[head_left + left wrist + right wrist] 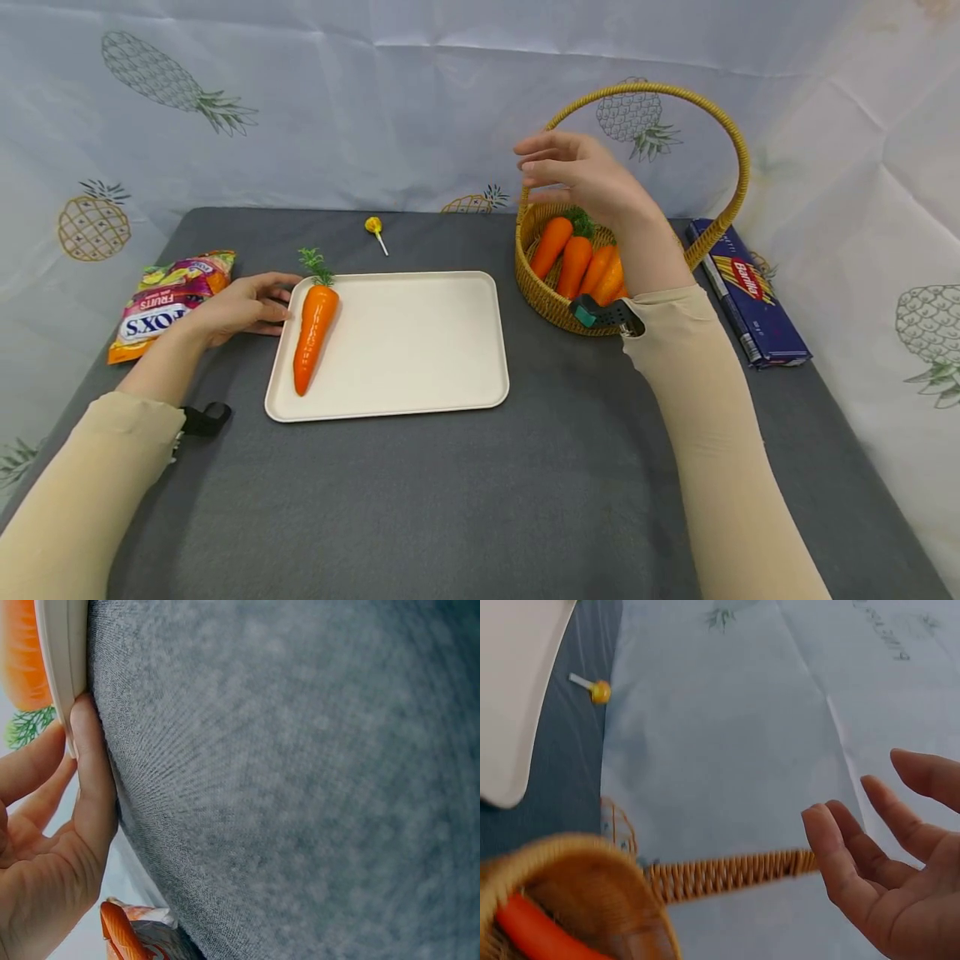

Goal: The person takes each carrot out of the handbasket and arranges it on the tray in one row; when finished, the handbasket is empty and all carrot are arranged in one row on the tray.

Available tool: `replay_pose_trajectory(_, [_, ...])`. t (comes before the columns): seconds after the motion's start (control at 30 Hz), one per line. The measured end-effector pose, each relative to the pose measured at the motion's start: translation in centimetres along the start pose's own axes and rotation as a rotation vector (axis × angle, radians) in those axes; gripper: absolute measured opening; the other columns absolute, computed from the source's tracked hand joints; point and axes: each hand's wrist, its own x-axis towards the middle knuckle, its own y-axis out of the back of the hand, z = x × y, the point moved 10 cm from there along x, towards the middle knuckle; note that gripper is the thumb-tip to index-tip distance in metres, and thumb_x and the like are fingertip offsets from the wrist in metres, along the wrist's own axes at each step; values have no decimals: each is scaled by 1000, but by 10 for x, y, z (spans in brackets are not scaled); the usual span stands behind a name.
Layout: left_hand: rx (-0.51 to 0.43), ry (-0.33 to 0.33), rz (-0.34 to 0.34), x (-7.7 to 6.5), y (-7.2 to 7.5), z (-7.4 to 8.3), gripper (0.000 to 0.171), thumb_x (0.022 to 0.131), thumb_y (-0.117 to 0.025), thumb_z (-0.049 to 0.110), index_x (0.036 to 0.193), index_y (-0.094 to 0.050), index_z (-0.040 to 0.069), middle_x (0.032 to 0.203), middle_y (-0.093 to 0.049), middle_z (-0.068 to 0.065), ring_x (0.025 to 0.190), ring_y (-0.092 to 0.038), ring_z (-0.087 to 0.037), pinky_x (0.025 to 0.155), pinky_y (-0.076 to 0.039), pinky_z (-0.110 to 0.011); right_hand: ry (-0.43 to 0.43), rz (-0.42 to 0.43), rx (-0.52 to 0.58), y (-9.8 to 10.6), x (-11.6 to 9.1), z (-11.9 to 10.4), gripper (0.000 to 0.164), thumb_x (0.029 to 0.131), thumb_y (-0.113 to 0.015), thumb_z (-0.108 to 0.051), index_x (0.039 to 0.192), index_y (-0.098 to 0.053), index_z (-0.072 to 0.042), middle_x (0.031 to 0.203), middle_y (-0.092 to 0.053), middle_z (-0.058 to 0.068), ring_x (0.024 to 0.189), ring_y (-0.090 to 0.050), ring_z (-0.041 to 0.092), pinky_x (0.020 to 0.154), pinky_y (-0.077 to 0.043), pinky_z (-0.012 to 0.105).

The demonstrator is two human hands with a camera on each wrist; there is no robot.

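Observation:
My left hand (pixel 251 308) is at the left edge of a cream tray (pixel 420 350), its thumb on the outer side and fingertips (pixel 54 739) at the rim, pinching it. On the tray's left part lies a carrot (pixel 317 333) with green leaves, its tip towards me. My right hand (pixel 588 175) is raised above a wicker basket (pixel 543 300), beside the left side of its tall handle (pixel 738 158). Its fingers are loosely bent and hold nothing. Several carrots (pixel 573 267) lie in the basket, partly hidden by the right forearm.
A bag of Fox's fruit sweets (pixel 172 300) lies left of the left hand. Behind the tray is a yellow lollipop (pixel 374 226). A blue Barilla box (pixel 750 292) lies right of the basket. Pineapple-patterned cloth (pixel 420 100) hangs behind the grey table (pixel 435 508).

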Motion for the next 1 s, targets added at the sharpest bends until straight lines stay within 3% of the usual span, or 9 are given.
replay_pose_trajectory(0.13, [0, -1, 0, -1, -1, 1, 64, 102, -50, 9, 157, -18, 3, 127, -38, -14, 90, -57, -1, 80, -60, -21, -17, 20, -41, 24, -7, 10, 43, 98, -60, -23, 139, -52, -11, 134, -52, 2, 114, -57, 17, 93, -56, 23])
replay_pose_trajectory(0.37, [-2, -2, 3, -1, -1, 3, 64, 101, -50, 9, 156, -19, 3, 126, -39, -14, 89, -57, -1, 81, -60, -21, -73, 68, 60, 70, -15, 30, 42, 96, -63, -23, 135, -53, -11, 124, -57, 0, 101, -62, 13, 84, -59, 20])
replay_pose_trajectory(0.5, [0, -2, 3, -2, -2, 3, 63, 101, -51, 9, 156, -20, 3, 126, -39, -15, 89, -57, -1, 81, -60, -21, -134, 98, 63, 90, -17, 46, 46, 94, -65, -25, 137, -52, -12, 119, -61, -2, 95, -65, 11, 81, -59, 20])
replay_pose_trajectory(0.77, [-3, 3, 5, -3, -2, 3, 64, 100, -51, 9, 156, -19, 3, 127, -39, -15, 89, -58, -1, 80, -60, -21, -240, 156, 33, 114, -21, 77, 44, 94, -66, -26, 135, -53, -16, 115, -59, -6, 90, -64, 9, 78, -59, 19])
replay_pose_trajectory(1.0, [-5, 3, 6, -3, -1, 4, 64, 101, -50, 8, 156, -19, 3, 127, -38, -15, 89, -57, -1, 80, -60, -21, -260, 182, 10, 124, -22, 93, 36, 94, -65, -21, 129, -55, -18, 105, -61, -9, 83, -63, 6, 77, -58, 19])
